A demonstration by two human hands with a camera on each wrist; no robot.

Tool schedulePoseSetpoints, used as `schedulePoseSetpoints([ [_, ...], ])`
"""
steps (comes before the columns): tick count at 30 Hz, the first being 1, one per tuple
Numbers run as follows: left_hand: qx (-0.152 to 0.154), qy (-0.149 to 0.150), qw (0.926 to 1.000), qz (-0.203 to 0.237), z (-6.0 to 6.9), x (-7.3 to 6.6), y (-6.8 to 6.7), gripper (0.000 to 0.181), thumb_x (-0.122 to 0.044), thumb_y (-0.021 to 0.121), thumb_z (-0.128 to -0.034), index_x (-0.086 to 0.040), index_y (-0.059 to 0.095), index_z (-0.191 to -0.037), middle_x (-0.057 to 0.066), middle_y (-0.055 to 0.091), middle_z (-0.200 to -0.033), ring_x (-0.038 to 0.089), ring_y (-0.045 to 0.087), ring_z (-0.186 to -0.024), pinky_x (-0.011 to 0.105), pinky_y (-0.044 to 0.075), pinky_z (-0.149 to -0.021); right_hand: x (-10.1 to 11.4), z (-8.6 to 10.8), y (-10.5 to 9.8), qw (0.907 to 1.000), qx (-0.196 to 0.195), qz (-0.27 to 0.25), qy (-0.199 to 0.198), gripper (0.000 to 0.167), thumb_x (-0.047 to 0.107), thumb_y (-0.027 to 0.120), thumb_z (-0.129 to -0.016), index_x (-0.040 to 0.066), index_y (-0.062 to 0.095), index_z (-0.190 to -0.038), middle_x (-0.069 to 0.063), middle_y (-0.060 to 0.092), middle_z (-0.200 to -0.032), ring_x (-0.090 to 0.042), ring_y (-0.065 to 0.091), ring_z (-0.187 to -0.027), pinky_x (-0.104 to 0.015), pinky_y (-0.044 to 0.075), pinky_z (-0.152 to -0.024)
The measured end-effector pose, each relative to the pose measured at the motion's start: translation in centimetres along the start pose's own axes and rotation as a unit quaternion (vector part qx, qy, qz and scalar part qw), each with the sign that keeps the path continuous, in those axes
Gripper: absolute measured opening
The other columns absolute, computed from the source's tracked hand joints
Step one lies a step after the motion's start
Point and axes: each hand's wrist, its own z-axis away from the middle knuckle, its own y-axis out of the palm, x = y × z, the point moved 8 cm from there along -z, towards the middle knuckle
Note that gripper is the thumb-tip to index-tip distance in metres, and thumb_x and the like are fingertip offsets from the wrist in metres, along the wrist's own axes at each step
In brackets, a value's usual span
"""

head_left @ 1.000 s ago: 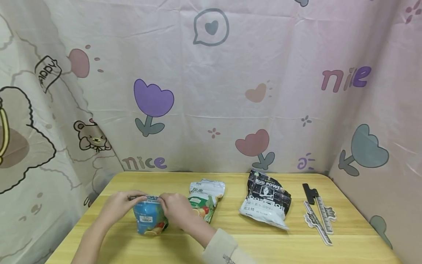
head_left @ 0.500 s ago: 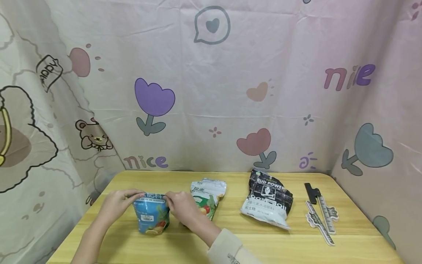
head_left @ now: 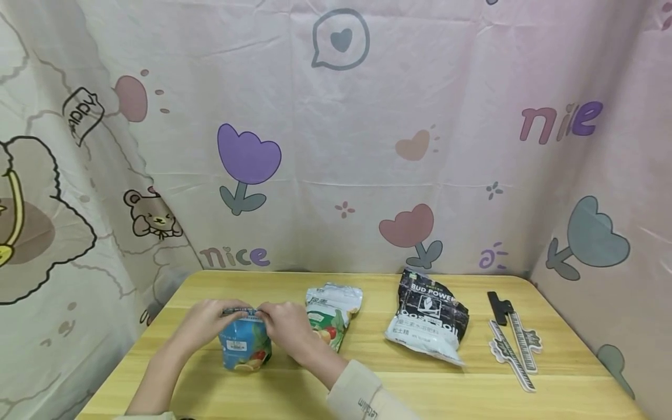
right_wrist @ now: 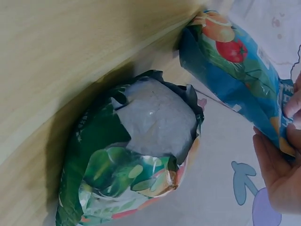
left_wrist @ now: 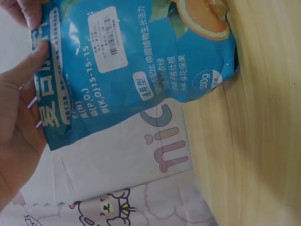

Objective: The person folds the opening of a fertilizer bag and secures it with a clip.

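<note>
A blue fertilizer bag (head_left: 242, 345) with fruit printed on it stands upright at the table's left. My left hand (head_left: 206, 321) pinches the left part of its top edge, thumb in front. At the top right corner my right hand (head_left: 289, 328) pinches the same edge. The left wrist view shows the bag's label side (left_wrist: 113, 61) and my left hand (left_wrist: 21, 127) with its thumb on the top band. In the right wrist view the bag (right_wrist: 230, 66) tilts beside my right hand (right_wrist: 277, 174). Its opening is not visible.
Just behind my right hand lies a green and white bag (head_left: 336, 306), its torn covering showing a pale inside (right_wrist: 155, 117). A black and white soil bag (head_left: 427, 318) lies right of centre. Clips (head_left: 511, 341) lie at the right. A printed curtain (head_left: 336, 146) hangs behind the table.
Both hands first spread along the blue bag's top, showing its lettered band. Now the left hand has slid right, nearer the right hand, and the band is mostly covered.
</note>
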Motion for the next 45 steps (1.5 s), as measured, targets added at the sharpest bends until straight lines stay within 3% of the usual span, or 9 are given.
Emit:
schedulePoseSetpoints([
  [6, -0.011, 0.015, 0.9997, 0.016, 0.3, 0.1, 0.1, 0.012, -0.011, 0.069, -0.0812, -0.013, 0.074, -0.092, -0.001, 0.07, -0.085, 0.013, 0.065, -0.072, 0.032, 0.051, -0.061, 0.2, 0.1, 0.2, 1.0, -0.001, -0.003, 0.0, 0.013, 0.019, 0.061, -0.09, 0.014, 0.072, -0.087, 0.006, 0.068, -0.075, 0.0, 0.06, -0.059, -0.009, 0.042, -0.05],
  [13, 0.027, -0.027, 0.9985, 0.04, 0.0, 0.7, 0.1, 0.012, -0.018, 0.067, -0.0844, -0.013, 0.073, -0.092, -0.001, 0.069, -0.087, 0.015, 0.064, -0.077, 0.033, 0.052, -0.066, 0.5, -0.2, 0.4, 0.9993, 0.022, -0.03, 0.004, 0.016, 0.019, 0.055, -0.094, 0.013, 0.07, -0.094, 0.005, 0.068, -0.083, 0.0, 0.061, -0.064, -0.008, 0.043, -0.055],
  [19, 0.031, -0.01, 0.9989, 0.033, -0.2, 0.9, 0.0, 0.011, -0.017, 0.067, -0.0835, -0.012, 0.073, -0.091, -0.001, 0.069, -0.086, 0.016, 0.064, -0.078, 0.032, 0.052, -0.065, 0.4, -0.2, 0.2, 0.9991, 0.005, -0.041, -0.006, 0.014, 0.017, 0.058, -0.091, 0.013, 0.072, -0.092, 0.005, 0.069, -0.081, 0.001, 0.061, -0.064, -0.007, 0.043, -0.055],
  [23, 0.062, -0.025, 0.9967, 0.046, -0.1, 1.4, 0.2, 0.011, -0.017, 0.069, -0.082, -0.013, 0.072, -0.092, -0.003, 0.068, -0.086, 0.014, 0.063, -0.077, 0.032, 0.051, -0.065, 0.4, -0.4, 0.2, 0.9995, 0.01, -0.031, -0.003, 0.013, 0.018, 0.059, -0.091, 0.013, 0.072, -0.091, 0.005, 0.069, -0.08, 0.001, 0.06, -0.062, -0.007, 0.042, -0.053],
  [28, 0.11, -0.027, 0.9913, 0.067, 0.1, 1.8, 0.1, 0.015, -0.012, 0.071, -0.078, -0.009, 0.071, -0.093, -0.001, 0.067, -0.087, 0.017, 0.063, -0.079, 0.036, 0.051, -0.068, 1.1, -0.9, 0.5, 0.9985, 0.051, 0.017, -0.002, 0.01, 0.02, 0.062, -0.088, 0.014, 0.068, -0.093, 0.007, 0.067, -0.08, 0.003, 0.058, -0.061, -0.007, 0.041, -0.05],
  [33, 0.142, -0.025, 0.9847, 0.097, 0.2, 2.2, 0.1, 0.018, -0.006, 0.073, -0.0742, -0.003, 0.07, -0.092, 0.002, 0.068, -0.086, 0.014, 0.062, -0.074, 0.031, 0.051, -0.065, 2.3, -1.4, 1.4, 0.9908, 0.087, 0.099, -0.026, 0.013, 0.029, 0.065, -0.086, 0.016, 0.065, -0.087, 0.009, 0.065, -0.073, 0.002, 0.053, -0.054, -0.011, 0.037, -0.044],
  [40, 0.128, -0.048, 0.9862, 0.093, 0.4, 2.8, 0.4, 0.014, -0.006, 0.074, -0.0729, -0.006, 0.071, -0.086, -0.003, 0.067, -0.079, 0.011, 0.061, -0.069, 0.03, 0.05, -0.062, 2.2, -1.5, 2.0, 0.9857, 0.111, 0.125, 0.019, 0.015, 0.035, 0.068, -0.084, 0.02, 0.067, -0.084, 0.011, 0.064, -0.07, 0.002, 0.049, -0.05, -0.014, 0.037, -0.043],
  [45, 0.107, -0.061, 0.9895, 0.075, 0.3, 3.0, 0.3, 0.014, -0.006, 0.075, -0.0715, -0.007, 0.072, -0.085, -0.001, 0.067, -0.078, 0.014, 0.062, -0.07, 0.034, 0.051, -0.063, 2.0, -1.4, 2.0, 0.9869, 0.099, 0.12, 0.041, 0.013, 0.035, 0.069, -0.082, 0.021, 0.069, -0.083, 0.012, 0.063, -0.068, 0.002, 0.046, -0.048, -0.014, 0.035, -0.043],
])
